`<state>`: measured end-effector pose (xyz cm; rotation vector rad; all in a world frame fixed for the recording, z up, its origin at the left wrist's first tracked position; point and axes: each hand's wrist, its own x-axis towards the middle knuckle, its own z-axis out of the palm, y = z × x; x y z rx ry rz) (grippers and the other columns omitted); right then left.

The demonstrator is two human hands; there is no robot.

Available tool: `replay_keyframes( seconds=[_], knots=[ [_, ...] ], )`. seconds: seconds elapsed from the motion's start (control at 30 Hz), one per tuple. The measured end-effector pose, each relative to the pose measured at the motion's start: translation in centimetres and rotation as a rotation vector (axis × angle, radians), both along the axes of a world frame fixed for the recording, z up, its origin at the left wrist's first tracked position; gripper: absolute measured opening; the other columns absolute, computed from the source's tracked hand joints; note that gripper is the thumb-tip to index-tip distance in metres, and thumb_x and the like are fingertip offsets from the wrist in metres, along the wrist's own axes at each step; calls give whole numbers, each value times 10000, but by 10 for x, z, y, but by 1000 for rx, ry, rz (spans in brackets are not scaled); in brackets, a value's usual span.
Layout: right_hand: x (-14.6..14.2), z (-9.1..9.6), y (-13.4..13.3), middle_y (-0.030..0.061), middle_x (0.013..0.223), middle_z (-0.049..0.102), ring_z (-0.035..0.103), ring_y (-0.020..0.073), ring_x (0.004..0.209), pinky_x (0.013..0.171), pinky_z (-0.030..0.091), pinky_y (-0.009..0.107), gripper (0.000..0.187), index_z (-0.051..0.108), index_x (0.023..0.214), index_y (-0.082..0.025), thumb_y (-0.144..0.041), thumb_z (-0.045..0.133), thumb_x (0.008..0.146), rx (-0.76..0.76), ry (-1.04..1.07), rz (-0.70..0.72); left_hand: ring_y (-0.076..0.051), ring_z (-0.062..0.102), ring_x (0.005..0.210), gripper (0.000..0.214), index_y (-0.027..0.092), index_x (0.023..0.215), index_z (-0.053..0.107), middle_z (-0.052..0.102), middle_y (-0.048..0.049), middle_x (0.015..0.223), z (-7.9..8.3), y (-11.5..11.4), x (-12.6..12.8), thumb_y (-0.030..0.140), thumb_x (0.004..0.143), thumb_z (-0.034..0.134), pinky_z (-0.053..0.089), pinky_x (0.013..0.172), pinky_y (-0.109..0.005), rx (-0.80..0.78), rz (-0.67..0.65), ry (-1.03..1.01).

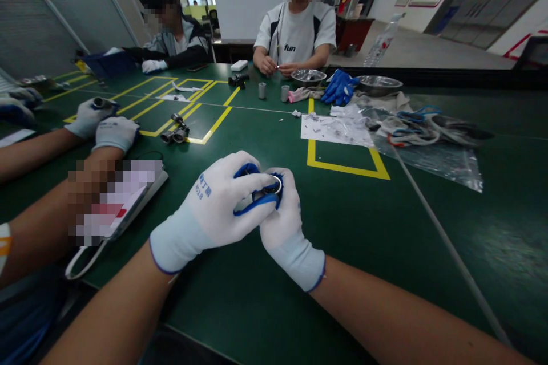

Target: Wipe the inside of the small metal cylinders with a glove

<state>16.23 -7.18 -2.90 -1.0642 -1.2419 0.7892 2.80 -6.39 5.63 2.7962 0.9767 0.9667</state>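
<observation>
Both of my hands wear white gloves with blue palms and meet above the green table (368, 228). Between them is a small metal cylindrical part (274, 185) with a shiny round rim and a dark inside. My left hand (231, 197) closes over it from the left, with thumb and fingers bent around its side. From the right, my right hand (285, 211) wraps it, its fingers curled behind the rim. Most of the part is hidden by the gloves, so its full shape does not show.
Left of my hands lie metal joined-tube pieces (175, 130) and a white pouch-like item (124, 199). A co-worker's gloved hands (115, 132) hold a tube. Ahead are metal cups (262, 90), a paper sheet (336, 130), blue gloves (339, 87), steel bowls (308, 77) and a plastic bag (449, 162).
</observation>
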Motion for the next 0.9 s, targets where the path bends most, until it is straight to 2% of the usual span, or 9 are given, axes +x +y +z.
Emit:
replay_keyframes(
  seconds=[0.23,0.67,0.9],
  knots=[
    [1,0,0,46,1075,629,666,266,994,890,587,468,181,551,1058,-284,-249,584,884,14,-47,-1,-234,668,925,255,123,1101,784,660,-121,1068,0,1,0,301,996,634,572,780,-368,-2,8,14],
    [5,6,-2,53,1085,628,677,286,1047,944,612,532,231,545,1063,-279,-207,624,858,24,-76,51,-240,679,986,223,150,1062,774,670,-126,1116,0,2,-2,307,1001,628,593,832,-384,24,14,29],
    [5,5,-2,61,1095,624,669,290,1069,949,605,529,225,538,1079,-279,-232,616,873,20,-80,63,-229,668,954,231,153,1095,765,656,-114,1097,0,2,-2,313,995,631,583,799,-367,-1,28,37]
  ],
)
